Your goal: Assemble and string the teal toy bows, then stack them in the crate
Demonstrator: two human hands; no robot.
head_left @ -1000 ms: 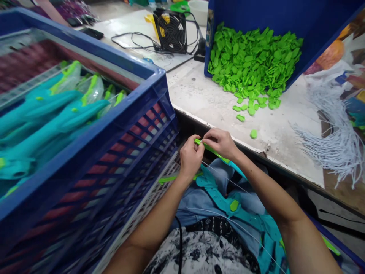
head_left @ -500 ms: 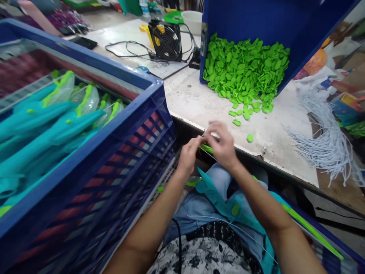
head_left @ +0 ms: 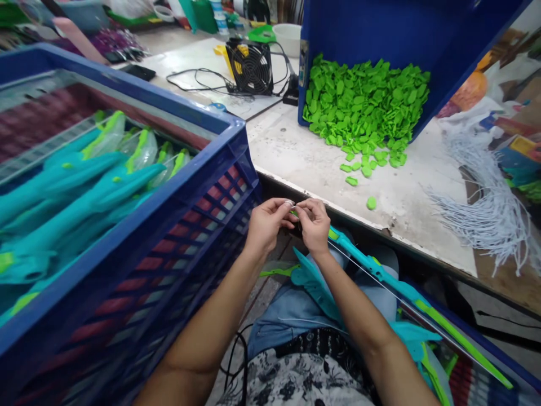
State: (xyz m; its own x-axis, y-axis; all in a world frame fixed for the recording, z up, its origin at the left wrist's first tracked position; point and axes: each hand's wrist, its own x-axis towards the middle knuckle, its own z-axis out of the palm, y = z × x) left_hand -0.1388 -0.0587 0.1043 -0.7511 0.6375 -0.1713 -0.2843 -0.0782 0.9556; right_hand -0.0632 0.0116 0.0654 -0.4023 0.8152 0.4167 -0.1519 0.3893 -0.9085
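Observation:
My left hand [head_left: 266, 226] and my right hand [head_left: 314, 226] meet at the table's front edge, fingertips pinched together on a white string [head_left: 364, 268]. A loop of it shows at my left fingertips. The string runs along a long teal and green toy bow [head_left: 391, 286], which slants from my right hand down to the lower right. The bow's near tip is mostly hidden by my fingers. Across my lap lies another teal plastic piece [head_left: 315, 280], partly under my right forearm. A green strip [head_left: 276, 272] sticks out to its left.
On my left stands a blue crate [head_left: 169, 225] of teal and green toy parts. A tipped blue bin [head_left: 380, 34] spills small green pieces [head_left: 367, 104] on the table [head_left: 291, 146]. White strings [head_left: 486, 220] hang at the right; a black fan [head_left: 250, 67] stands behind.
My hands have come down slightly and closer together, and the right one has moved left. The bow now shows along its length on the right, with its string beside it.

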